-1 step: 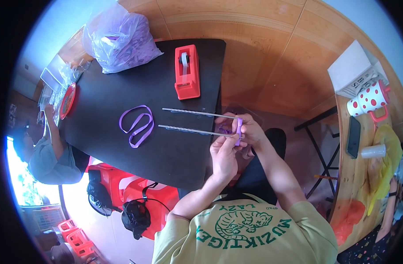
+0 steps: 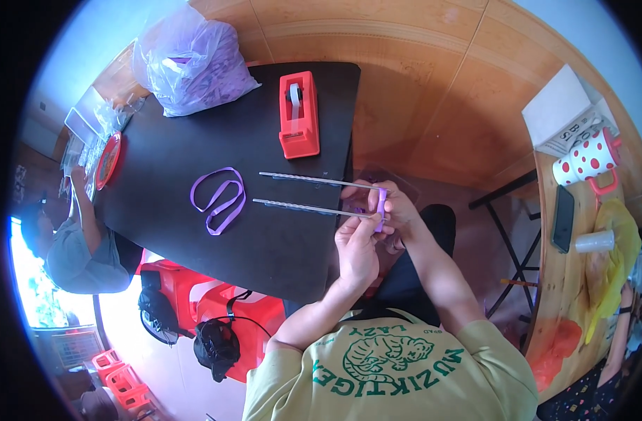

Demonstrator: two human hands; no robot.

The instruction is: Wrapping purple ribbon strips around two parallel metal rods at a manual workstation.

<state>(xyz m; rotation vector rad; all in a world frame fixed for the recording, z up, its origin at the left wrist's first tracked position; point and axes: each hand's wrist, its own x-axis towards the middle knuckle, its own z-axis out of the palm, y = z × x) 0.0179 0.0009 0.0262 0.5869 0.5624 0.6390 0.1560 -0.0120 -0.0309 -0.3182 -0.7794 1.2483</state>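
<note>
Two thin metal chopsticks [image 2: 300,207] with twisted-looking far halves stretch out over the black table, side by side and apart. Their near ends reach past the table's right edge, where a purple ribbon [image 2: 380,209] spans from one to the other. My left hand [image 2: 357,251] is closed in a pinch on the ribbon by the lower chopstick. Around the ribbon's upper part, my right hand [image 2: 399,209] has its fingers closed. Some fingertips are hidden. Left of the chopsticks, a loose purple ribbon loop [image 2: 221,203] lies on the table.
On the black table [image 2: 174,154] stand a red tape dispenser [image 2: 298,116], a full plastic bag [image 2: 198,67] and a red-rimmed plate [image 2: 109,161]. A person [image 2: 89,252] sits at the far left. Red stools [image 2: 230,309] hold black items. A wooden table [image 2: 556,281] bears a phone and spotted cup.
</note>
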